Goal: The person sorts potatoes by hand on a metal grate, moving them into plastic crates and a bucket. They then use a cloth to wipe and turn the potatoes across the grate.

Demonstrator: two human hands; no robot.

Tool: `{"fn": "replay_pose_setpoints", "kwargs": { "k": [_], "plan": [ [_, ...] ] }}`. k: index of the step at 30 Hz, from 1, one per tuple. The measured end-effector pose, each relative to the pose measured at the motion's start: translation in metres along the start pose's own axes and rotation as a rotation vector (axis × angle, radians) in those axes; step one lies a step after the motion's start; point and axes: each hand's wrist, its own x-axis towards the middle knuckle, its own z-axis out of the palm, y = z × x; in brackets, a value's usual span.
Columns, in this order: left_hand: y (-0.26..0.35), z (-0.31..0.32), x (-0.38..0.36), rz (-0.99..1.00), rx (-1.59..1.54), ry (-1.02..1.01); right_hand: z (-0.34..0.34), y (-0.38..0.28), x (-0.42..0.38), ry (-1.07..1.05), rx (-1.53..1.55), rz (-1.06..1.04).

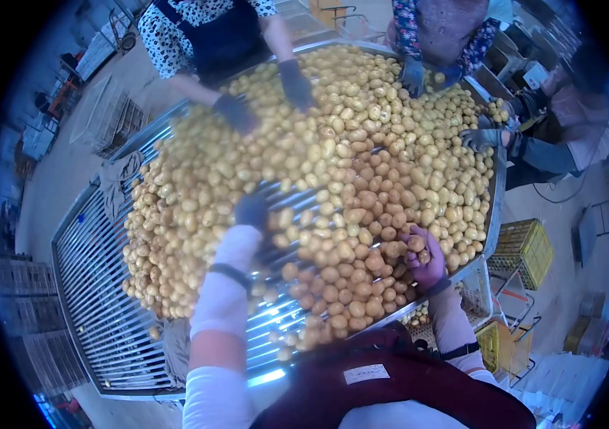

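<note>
A broad heap of potatoes [318, 154] covers much of a slatted metal sorting table [107, 300]. Those in front of me look browner than the yellow ones farther back. My right hand [429, 268], in a purple glove, is at the table's near right edge with its fingers closed around brown potatoes [416, 244]. Over the middle of the heap, beside a bare strip of slats, reaches my left hand [252, 211] in a dark glove. Motion smears its fingers, and potatoes lie all around it.
Across the table, gloved hands of a person [215, 36] and another person [440, 36] reach into the heap; a third person [569, 121] works at the right. Yellow crates [522, 250] stand right of the table. Grey cloths [120, 179] hang over its rim.
</note>
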Motion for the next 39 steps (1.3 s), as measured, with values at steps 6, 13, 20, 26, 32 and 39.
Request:
{"fn": "replay_pose_setpoints", "kwargs": {
  "k": [6,13,20,26,32,39],
  "plan": [
    [0.012,0.032,-0.079,-0.039,-0.246,0.185,0.020,0.016,-0.042,-0.111,0.674,0.264],
    [0.122,0.016,-0.175,0.009,-1.152,0.362,0.100,0.034,-0.060,-0.280,0.751,0.459],
    [0.223,-0.047,-0.215,0.701,-0.424,0.403,0.091,0.031,-0.082,-0.400,-0.649,-0.678],
    [0.204,-0.025,-0.208,0.510,-1.009,0.156,-0.006,0.000,-0.151,0.009,-0.059,-0.284],
    [0.070,-0.001,-0.209,-0.091,-0.819,0.567,-0.207,0.028,-0.352,0.599,0.195,-0.499],
    [0.025,0.023,-0.297,-0.151,-0.388,0.466,-0.282,0.103,-0.385,1.552,-1.240,0.119]
  ]
}}
